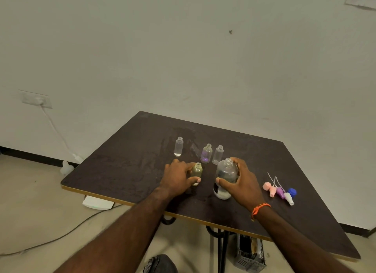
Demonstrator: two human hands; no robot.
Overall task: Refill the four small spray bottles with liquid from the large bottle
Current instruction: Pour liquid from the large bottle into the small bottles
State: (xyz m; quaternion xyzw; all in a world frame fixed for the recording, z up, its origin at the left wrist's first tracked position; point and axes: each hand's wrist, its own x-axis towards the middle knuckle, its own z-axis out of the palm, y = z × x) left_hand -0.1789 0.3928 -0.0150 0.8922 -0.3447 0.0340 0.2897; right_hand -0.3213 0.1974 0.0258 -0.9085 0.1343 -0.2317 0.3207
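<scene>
The left hand (177,176) is closed around a small yellowish bottle (197,173), which stands upright on the dark table (126,162) with its neck open. The thumb lies across the lower front of this bottle and the fingers are behind it. Just to the right of it, the right hand (243,182) holds the large bottle (225,178), also upright on the table and without a cap; the thumb presses on its front and the fingers wrap its right side. An orange bracelet (260,208) is on the right wrist.

Beyond the two hands stand three more small bottles, all open on top: a clear bottle (178,146) far from the left hand's fingers, a purple-tinted bottle (206,153) between the hands and further away, and another clear one (218,154) just behind the large bottle. To the right of the right hand, the spray heads (279,190) lie in a short row with a blue cap (292,192).
</scene>
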